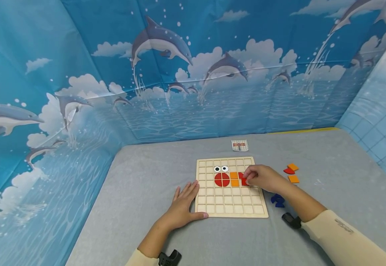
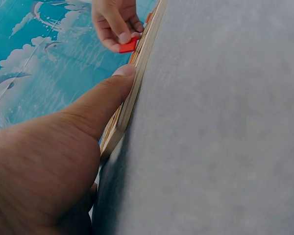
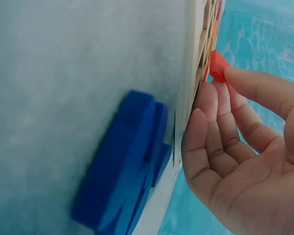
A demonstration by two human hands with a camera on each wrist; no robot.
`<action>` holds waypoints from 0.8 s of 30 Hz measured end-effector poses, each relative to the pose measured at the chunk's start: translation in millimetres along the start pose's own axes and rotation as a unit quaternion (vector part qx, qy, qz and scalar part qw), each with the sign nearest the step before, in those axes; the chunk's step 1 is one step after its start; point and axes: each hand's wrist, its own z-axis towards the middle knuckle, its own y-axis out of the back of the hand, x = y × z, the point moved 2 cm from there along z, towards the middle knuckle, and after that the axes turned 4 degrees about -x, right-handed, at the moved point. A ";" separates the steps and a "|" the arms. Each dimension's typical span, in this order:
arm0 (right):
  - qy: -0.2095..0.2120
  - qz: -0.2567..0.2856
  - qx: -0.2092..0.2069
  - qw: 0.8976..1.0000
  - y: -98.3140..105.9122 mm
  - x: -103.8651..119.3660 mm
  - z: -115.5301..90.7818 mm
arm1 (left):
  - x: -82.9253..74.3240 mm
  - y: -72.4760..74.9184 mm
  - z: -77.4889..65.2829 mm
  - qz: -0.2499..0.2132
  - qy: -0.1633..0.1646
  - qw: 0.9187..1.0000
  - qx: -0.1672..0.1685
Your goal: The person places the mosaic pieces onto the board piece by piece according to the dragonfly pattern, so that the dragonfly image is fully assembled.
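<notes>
A wooden grid board (image 1: 227,199) lies on the grey tabletop. In its cells sit two round eye tiles (image 1: 221,169), a red circle of quarter tiles (image 1: 222,180) and two orange square tiles (image 1: 234,179). Over the board's right side my right hand (image 1: 262,177) pinches a red tile (image 3: 218,66) between thumb and fingers, close above the cells; another red tile (image 1: 241,175) shows beside the fingertips. Spread at the board's left front corner, my left hand (image 1: 181,208) rests with straight fingers along the left edge and the thumb (image 2: 108,93) on the front edge.
Behind the board lies a small pattern card (image 1: 239,145). Orange squares (image 1: 293,179) and a red quarter piece (image 1: 289,171) are off to the right. Several dark blue pieces (image 1: 277,200) lie near the board's right edge, under the right forearm. A dolphin-print curtain (image 1: 193,111) borders the table.
</notes>
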 end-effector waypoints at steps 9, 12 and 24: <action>-0.007 -0.028 -0.005 1.000 -4.3 1.0 3.4 | 1.6 -1.0 0.4 0.004 -0.002 1.000 -0.003; -0.004 -0.034 -0.008 0.999 -5.4 1.0 3.7 | 2.0 -1.3 0.7 0.004 -0.002 1.000 -0.004; -0.002 -0.050 -0.010 0.999 -9.4 2.3 3.5 | 1.2 -0.5 0.8 0.001 -0.001 1.000 -0.002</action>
